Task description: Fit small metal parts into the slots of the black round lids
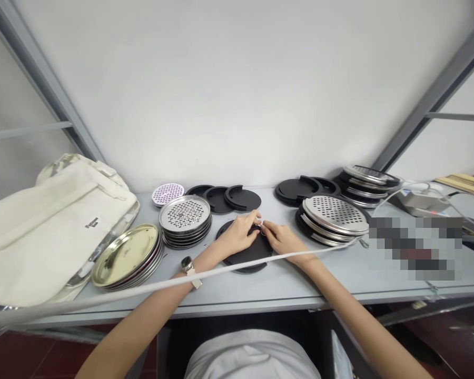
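Bringing both sets of fingertips together at the far right of the black disc (247, 256), flat on the table (284, 287), we find our left hand (239, 235) over it, our right (285, 240) beside its rim; fingers narrow, grip indeterminable.

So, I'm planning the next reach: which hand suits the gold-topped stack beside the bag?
Probably the left hand: the gold-topped stack lies on its side, while the right hand would have to cross it. Both are at the black disc.
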The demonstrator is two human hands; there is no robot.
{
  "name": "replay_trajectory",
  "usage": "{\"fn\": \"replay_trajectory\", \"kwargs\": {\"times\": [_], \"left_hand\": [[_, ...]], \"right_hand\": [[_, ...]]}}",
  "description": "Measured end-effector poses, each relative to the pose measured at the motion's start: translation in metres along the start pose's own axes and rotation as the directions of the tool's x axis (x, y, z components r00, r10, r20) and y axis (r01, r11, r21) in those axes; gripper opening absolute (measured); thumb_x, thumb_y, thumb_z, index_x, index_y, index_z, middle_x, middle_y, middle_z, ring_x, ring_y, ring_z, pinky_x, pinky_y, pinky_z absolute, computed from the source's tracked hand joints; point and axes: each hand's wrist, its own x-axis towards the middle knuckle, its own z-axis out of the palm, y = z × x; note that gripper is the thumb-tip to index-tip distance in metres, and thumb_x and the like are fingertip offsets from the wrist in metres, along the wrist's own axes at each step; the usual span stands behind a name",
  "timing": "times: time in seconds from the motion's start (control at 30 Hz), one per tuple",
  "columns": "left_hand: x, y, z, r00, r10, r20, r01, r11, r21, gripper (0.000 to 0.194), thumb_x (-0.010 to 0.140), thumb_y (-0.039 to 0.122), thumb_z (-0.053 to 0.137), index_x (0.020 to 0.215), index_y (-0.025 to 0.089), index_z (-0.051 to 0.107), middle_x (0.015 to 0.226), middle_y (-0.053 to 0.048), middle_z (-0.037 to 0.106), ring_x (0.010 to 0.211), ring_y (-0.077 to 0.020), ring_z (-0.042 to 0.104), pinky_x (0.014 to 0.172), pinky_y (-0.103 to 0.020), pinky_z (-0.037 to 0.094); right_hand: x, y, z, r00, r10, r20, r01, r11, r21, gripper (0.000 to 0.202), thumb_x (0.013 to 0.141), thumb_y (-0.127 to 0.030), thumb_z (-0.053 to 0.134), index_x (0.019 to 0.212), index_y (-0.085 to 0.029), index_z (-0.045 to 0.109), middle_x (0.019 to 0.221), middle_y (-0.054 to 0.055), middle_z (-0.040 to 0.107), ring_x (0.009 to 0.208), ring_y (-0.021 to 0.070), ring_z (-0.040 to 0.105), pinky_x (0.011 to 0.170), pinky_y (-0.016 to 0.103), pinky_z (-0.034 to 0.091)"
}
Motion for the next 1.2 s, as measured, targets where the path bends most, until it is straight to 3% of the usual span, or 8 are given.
{"fn": "replay_trajectory", "kwargs": {"times": [1.2], "left_hand": [[-0.0004, 0.0012, -0.0007, 1.0, 0.006, 0.007, -0.006, 0.999, 0.042, 0.028, 0.081, 0.009, 0.049, 0.106, 0.019, 0.043, 0.102, -0.009, 0.062, 0.098, -0.0218, 0.061, 0.084, -0.034, 0.048]], "right_hand": [[-0.0008, -0.0014, -0.0015, 1.0, -0.007, -0.008, 0.007, 1.0, 0.015, 0.029, 0.095, -0.028, 0.03, 0.085, -0.019, 0.056, 0.075, 0.006, 0.067, 0.067, 0.0173, 0.061, 0.061, 0.024, 0.034]]}}
